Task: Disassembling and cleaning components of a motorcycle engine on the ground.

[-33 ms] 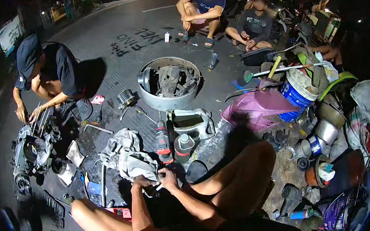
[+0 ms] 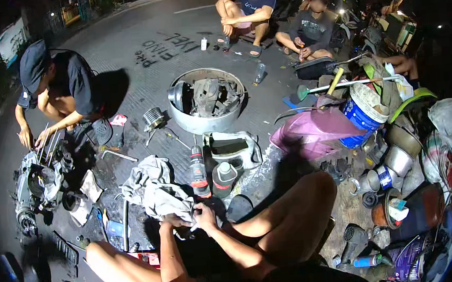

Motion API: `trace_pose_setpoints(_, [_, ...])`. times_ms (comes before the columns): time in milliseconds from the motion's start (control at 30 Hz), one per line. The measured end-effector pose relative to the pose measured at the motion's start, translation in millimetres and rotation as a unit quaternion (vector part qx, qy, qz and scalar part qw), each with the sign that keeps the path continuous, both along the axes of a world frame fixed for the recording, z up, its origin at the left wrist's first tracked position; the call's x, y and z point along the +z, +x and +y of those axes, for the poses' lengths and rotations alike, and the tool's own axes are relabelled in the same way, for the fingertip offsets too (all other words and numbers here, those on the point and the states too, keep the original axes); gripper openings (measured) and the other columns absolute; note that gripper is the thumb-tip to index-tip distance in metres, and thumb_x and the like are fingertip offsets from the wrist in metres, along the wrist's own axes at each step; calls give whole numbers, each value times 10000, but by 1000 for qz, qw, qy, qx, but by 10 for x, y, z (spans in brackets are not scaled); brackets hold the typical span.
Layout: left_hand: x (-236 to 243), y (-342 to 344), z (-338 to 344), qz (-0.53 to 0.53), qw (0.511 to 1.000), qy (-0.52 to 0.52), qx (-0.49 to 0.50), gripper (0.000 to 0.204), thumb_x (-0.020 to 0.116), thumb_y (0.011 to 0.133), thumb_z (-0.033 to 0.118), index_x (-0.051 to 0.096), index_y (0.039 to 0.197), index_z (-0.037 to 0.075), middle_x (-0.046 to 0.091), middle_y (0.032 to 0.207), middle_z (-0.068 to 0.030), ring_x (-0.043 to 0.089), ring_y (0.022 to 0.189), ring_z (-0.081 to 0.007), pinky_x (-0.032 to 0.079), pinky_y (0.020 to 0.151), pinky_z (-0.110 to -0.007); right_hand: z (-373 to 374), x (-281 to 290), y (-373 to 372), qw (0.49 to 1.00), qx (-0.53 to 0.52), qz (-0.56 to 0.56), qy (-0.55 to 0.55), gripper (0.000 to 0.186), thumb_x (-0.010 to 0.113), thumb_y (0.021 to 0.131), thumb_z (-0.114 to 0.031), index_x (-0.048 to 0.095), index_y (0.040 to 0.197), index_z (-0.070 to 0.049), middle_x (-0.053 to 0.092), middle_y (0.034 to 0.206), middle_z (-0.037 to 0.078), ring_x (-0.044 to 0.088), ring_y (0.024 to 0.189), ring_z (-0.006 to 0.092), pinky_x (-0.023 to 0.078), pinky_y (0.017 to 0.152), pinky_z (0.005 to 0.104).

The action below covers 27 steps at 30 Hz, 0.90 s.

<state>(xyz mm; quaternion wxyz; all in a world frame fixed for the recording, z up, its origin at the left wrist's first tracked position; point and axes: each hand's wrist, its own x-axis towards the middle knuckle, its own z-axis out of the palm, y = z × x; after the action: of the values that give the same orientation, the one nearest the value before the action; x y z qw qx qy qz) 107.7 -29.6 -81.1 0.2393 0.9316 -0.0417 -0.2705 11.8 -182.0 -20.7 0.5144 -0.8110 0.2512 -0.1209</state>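
A crumpled grey rag is bunched just beyond my hands, over my lap. My left hand is closed at its near edge, gripping the cloth. Right beside it, my right hand has its fingers curled round a small part that I cannot make out. A pale, rod-like end shows between the two hands. Past the rag a red and black cordless drill lies on the ground, its bit pointing away from me. A grey-capped bottle stands to the right of the drill.
A cut-open jerrycan and a round metal basin of dark parts are ahead. At left, a person works over an engine block. Two more people sit at the back. A blue bucket and cans crowd the right.
My right hand has shifted very slightly near the rag's edge. Everything else looks the same.
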Motion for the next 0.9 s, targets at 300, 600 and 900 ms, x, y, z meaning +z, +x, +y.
trace_pose_setpoints(300, [-84,-30,127,-85,995,50,-20,431,617,615,297,632,904,-22,618,909,-258,605,883,-373,476,742,-434,84,-241,48,1000,-14,2,-27,177,597,750,-140,627,905,-59,657,824,113,641,768,216,484,690,316])
trace_pose_setpoints(600, [376,-330,-44,-75,989,37,119,413,505,745,291,606,1022,3,576,1103,-220,518,1082,-358,386,906,-495,77,-205,-73,998,-18,18,49,100,599,757,-146,637,838,-102,645,810,132,631,788,269,482,689,353])
trace_pose_setpoints(900, [302,-103,56,62,979,192,-29,995,607,603,602,285,1377,66,160,1450,-227,28,1355,-394,66,1073,-519,-23,-211,-8,997,-11,-82,-6,109,580,728,-62,611,821,-14,633,791,140,617,765,276,472,702,337])
